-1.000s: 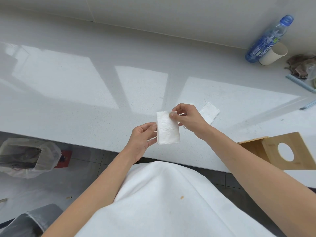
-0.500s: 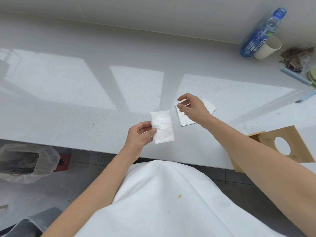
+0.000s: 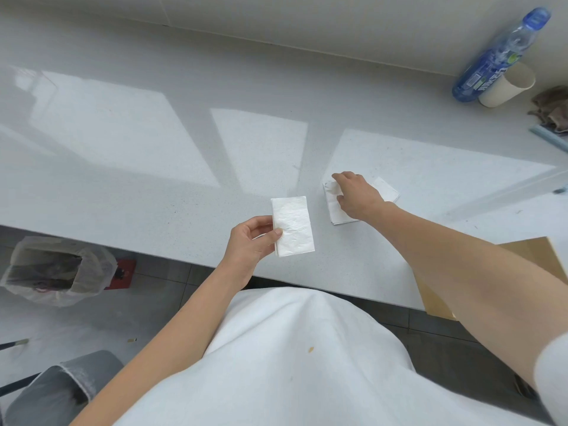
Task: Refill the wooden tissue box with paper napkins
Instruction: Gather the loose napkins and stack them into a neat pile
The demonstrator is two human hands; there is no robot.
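Fingers of the left hand (image 3: 250, 241) pinch a folded napkin (image 3: 293, 226) above the counter (image 3: 153, 167). Right hand (image 3: 356, 195) rests, fingers curled, on the napkin stack (image 3: 336, 212) farther right; whether it grips one, I cannot tell.

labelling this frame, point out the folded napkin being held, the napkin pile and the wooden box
folded napkin (image 3: 294, 227), head view, middle of its face
napkin pile (image 3: 336, 212), head view, near-left part
wooden box (image 3: 528, 252), head view, top panel

counter (image 3: 153, 133) left/centre: open | far right: bottle (image 3: 498, 56), cup (image 3: 507, 87), rag (image 3: 551, 107)
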